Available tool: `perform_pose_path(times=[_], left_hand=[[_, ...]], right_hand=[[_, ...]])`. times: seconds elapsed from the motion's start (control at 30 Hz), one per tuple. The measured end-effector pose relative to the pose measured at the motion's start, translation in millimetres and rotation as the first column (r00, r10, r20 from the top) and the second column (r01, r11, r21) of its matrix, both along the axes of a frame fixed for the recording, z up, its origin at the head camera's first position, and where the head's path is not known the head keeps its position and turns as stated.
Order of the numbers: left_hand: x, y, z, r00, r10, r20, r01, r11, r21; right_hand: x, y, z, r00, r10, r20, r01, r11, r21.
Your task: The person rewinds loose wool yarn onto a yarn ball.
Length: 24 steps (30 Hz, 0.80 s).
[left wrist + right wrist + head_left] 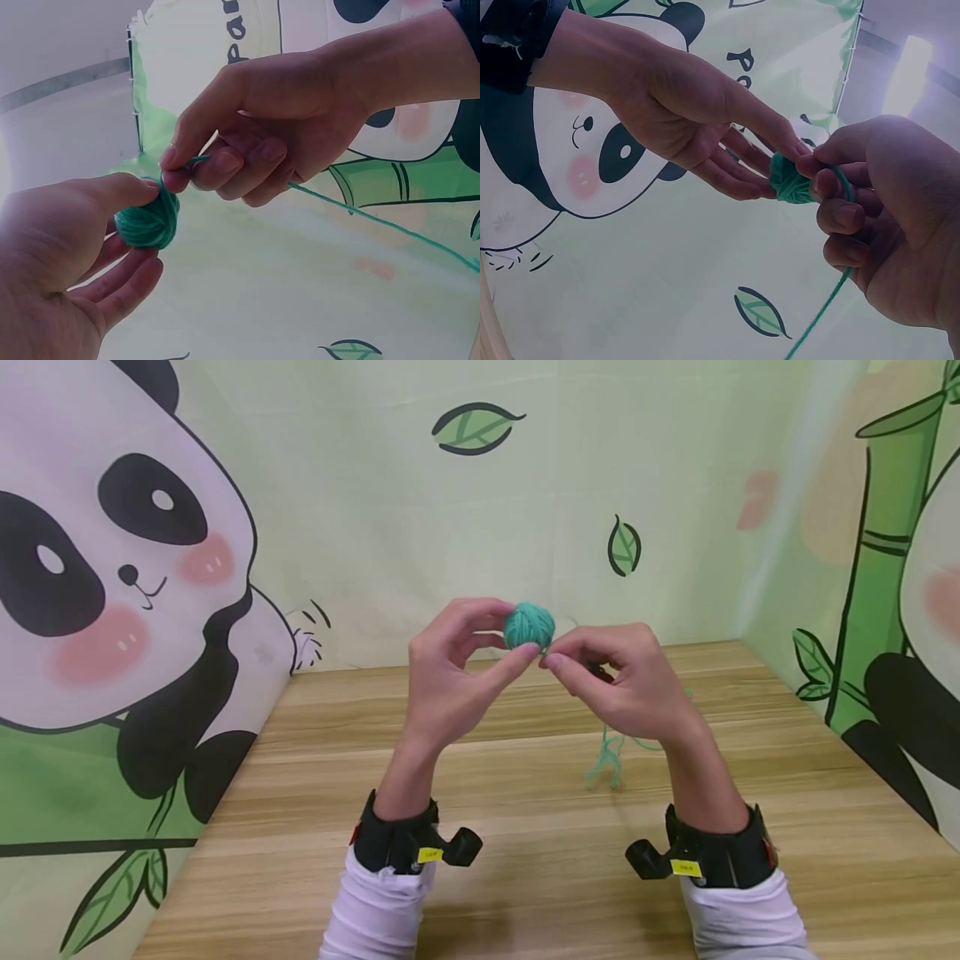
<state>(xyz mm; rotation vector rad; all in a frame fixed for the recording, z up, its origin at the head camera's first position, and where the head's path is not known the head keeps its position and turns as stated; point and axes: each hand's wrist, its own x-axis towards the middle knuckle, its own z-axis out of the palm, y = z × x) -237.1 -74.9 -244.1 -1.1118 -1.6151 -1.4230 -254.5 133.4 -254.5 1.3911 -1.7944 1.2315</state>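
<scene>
A small ball of teal yarn (pixel 529 627) is held up above the table between the thumb and fingers of my left hand (pixel 457 672). Close on its right, my right hand (pixel 622 681) pinches the yarn strand between thumb and forefinger, right beside the ball. In the left wrist view the strand (pixel 382 222) passes through the curled fingers of the right hand and runs out from below them. The right wrist view shows the ball (pixel 791 180) with the left thumb and fingertips around it, and the strand (pixel 821 311) hanging from the right hand.
Loose teal yarn (pixel 606 764) lies in a small tangle on the wooden table (pixel 525 843), below the right hand. Behind the table and at its sides hangs a pale green cloth backdrop (pixel 360 527) printed with pandas, bamboo and leaves.
</scene>
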Motion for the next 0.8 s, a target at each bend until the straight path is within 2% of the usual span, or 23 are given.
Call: perform_pose_path(times=[0.67,0.73,0.8], left_hand=[[-0.1,-0.3,-0.9,0.999,0.004,0.032,-0.003,0.999,-0.038],[-0.9,-0.3,-1.3,0.999,0.000,0.040,0.002,0.999,-0.042],[-7.4,-1.2,-5.7,0.999,-0.007,0.042,0.009,0.999,-0.045]], right_hand=[[-0.3,-0.9,1.9,0.999,-0.025,-0.038,0.021,0.995,-0.100],[-0.6,-0.9,1.8,0.999,-0.028,-0.043,0.024,0.994,-0.109],[-0.9,-0.8,1.6,0.999,-0.032,-0.044,0.027,0.993,-0.115]])
